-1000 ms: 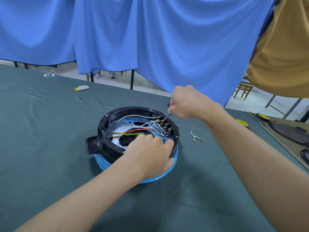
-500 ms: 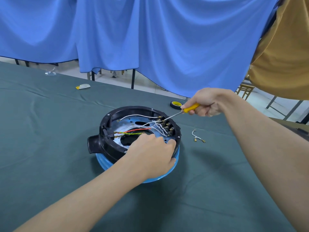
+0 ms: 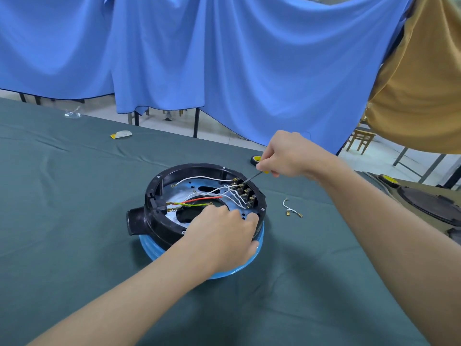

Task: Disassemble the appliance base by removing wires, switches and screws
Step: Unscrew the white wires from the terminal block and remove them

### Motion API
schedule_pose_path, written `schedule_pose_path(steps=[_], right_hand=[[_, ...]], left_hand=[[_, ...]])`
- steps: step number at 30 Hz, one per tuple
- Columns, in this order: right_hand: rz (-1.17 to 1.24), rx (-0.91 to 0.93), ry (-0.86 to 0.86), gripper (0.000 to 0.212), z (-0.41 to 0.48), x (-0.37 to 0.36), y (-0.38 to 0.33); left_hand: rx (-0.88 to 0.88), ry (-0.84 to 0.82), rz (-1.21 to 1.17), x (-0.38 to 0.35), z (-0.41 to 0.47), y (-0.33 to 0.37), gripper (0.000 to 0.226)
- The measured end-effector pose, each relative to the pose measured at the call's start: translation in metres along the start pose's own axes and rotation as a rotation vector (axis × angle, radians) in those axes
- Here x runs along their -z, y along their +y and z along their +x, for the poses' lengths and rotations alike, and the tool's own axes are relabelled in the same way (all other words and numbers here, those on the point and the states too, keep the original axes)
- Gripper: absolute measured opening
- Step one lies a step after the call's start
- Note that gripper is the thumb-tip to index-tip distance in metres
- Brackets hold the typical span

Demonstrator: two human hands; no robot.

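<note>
Since half a second ago our right hand (image 3: 287, 156) has slid nearer the appliance base (image 3: 194, 168), its curled fingers now hiding most of the screwdriver (image 3: 251, 177), whose tip meets the row of terminals (image 3: 245, 193) at the far-right rim. Our left hand (image 3: 222, 236) stays gripping the near rim. The black base, on a blue ring (image 3: 149, 248), sits mid-surface (image 3: 74, 196), white wires (image 3: 199, 177) fanning inside. A loose wire (image 3: 290, 209) lies just to its right; open cloth spreads left and near

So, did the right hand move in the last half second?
Yes. The right hand, gripping the screwdriver, came left toward the appliance base. It now partly covers the tape roll, which showed fully before.
</note>
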State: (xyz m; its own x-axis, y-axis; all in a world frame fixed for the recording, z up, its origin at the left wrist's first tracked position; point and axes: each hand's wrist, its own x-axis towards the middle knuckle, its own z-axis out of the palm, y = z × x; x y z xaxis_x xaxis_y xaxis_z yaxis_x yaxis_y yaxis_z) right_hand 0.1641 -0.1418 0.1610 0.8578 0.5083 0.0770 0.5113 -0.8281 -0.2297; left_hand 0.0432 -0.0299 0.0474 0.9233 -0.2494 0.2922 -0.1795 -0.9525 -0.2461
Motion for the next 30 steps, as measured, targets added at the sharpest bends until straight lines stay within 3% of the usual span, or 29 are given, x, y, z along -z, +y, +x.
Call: schedule_pose_path(steps=[4,9,12,18,21,27,30], right_hand=[[-0.032,0.015,0.029,0.031,-0.003,-0.007,-0.005],[-0.101,0.022,0.055,0.023,-0.008,-0.009,-0.014],[-0.171,0.066,0.070,0.038,-0.009,-0.011,-0.017],[-0.241,0.093,0.066,0.035,-0.008,-0.014,-0.027],[-0.117,-0.011,-0.011,0.022,0.000,-0.001,-0.018],[0.479,-0.345,-0.292,0.016,0.018,0.007,0.030],[0.597,-0.390,-0.310,0.015,0.018,0.000,0.040]], left_hand=[[-0.006,-0.001,0.010,0.001,0.000,0.000,0.031],[-0.023,0.001,0.005,0.000,-0.001,0.000,0.034],[-0.030,-0.005,0.003,0.000,-0.001,-0.001,0.035],[-0.019,0.010,0.002,0.000,-0.001,-0.002,0.032],[-0.003,0.028,-0.003,0.000,-0.002,-0.001,0.030],[-0.010,0.060,-0.002,-0.001,-0.002,0.000,0.031],[-0.020,0.051,-0.002,-0.001,-0.001,0.000,0.034]])
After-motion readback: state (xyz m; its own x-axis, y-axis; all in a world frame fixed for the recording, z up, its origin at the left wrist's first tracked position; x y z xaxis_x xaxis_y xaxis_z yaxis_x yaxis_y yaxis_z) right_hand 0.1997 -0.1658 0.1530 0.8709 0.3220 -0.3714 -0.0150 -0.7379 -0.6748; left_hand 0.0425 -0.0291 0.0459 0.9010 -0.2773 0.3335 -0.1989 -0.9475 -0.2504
